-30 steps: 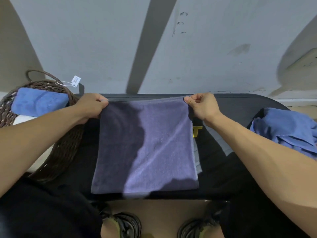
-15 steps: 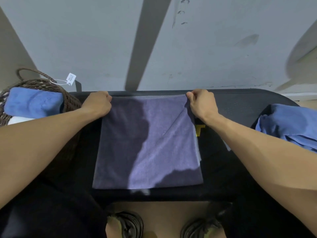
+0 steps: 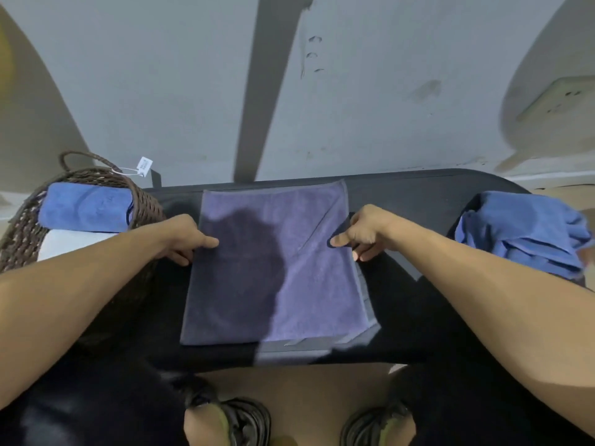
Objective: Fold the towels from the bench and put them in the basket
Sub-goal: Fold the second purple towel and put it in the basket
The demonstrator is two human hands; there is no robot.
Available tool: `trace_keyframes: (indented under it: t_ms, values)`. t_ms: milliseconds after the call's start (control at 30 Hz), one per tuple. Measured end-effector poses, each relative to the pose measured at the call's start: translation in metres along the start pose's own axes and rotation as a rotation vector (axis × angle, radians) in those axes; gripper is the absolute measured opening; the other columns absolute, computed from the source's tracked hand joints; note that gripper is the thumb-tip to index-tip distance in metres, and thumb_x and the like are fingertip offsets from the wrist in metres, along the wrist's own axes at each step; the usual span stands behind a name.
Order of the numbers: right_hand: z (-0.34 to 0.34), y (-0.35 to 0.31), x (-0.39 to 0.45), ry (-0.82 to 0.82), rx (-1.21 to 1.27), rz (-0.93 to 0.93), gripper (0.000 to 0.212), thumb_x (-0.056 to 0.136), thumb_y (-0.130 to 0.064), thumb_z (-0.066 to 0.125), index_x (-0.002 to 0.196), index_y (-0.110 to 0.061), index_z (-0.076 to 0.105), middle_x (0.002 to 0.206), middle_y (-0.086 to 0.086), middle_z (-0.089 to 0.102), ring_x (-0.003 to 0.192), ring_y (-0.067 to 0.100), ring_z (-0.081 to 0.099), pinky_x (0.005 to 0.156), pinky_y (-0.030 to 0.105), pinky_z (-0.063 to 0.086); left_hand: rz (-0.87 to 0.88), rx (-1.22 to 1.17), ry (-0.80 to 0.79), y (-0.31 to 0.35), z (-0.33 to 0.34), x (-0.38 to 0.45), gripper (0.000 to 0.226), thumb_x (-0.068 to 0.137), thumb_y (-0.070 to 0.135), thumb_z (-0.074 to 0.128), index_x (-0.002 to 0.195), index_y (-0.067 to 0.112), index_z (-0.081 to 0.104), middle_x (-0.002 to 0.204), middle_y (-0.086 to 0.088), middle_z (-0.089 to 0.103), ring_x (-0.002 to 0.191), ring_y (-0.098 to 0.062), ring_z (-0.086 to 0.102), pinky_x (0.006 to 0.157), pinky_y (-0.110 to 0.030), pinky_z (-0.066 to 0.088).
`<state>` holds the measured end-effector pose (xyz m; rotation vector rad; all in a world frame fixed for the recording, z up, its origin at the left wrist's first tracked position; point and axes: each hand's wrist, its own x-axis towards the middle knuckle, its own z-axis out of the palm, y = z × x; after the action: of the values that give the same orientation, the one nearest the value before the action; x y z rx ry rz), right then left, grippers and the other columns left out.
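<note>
A black counter (image 3: 418, 194) stands against a pale wall. A purple towel (image 3: 309, 284), folded flat, lies across its middle and reaches from the far edge to near the front edge. A heap of blue towels (image 3: 521, 230) sits at its right end. A wicker basket (image 3: 141, 204) stands at its left end.
</note>
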<state>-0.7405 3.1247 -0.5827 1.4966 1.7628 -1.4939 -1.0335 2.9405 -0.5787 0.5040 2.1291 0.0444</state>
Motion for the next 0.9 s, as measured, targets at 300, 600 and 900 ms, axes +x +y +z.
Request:
trace_keyframes:
  t_ms: [300, 600, 900]
  values:
    - [0.02, 0.055, -0.036, 0.203, 0.241, -0.06, 0.013, 0.086, -0.011, 0.074, 0.077, -0.005, 0.065, 0.069, 0.014, 0.061, 0.053, 0.02, 0.053, 0.052, 0.03, 0.054, -0.096, -0.024, -0.084, -0.039, 0.039, -0.049, 0.026, 0.095, 0.026, 0.063, 0.108, 0.003, 0.062, 0.097, -0.014, 0.067, 0.08, -0.028, 0.069, 0.058, -0.034, 0.055]
    - [0.064, 0.114, -0.082, 0.219, -0.015, 0.012, 0.039, 0.078, -0.04, 0.08, 0.066, -0.004, 0.07, 0.051, 0.006, 0.059, 0.047, 0.02, 0.052, 0.049, 0.028, 0.047, -0.095, -0.177, -0.084, -0.077, 0.084, -0.088, 0.019, 0.095, 0.018, 0.064, 0.099, 0.0, 0.065, 0.08, -0.017, 0.068, 0.067, -0.027, 0.066, 0.054, -0.031, 0.054]
    - [0.074, 0.125, -0.103, 0.201, -0.08, 0.053, 0.04, 0.079, -0.04, 0.08, 0.076, -0.001, 0.071, 0.054, 0.008, 0.062, 0.051, 0.023, 0.056, 0.055, 0.034, 0.057, -0.069, -0.271, 0.006, -0.102, 0.092, -0.103, 0.024, 0.089, 0.021, 0.072, 0.081, -0.001, 0.063, 0.062, -0.011, 0.06, 0.05, -0.019, 0.053, 0.045, -0.028, 0.046]
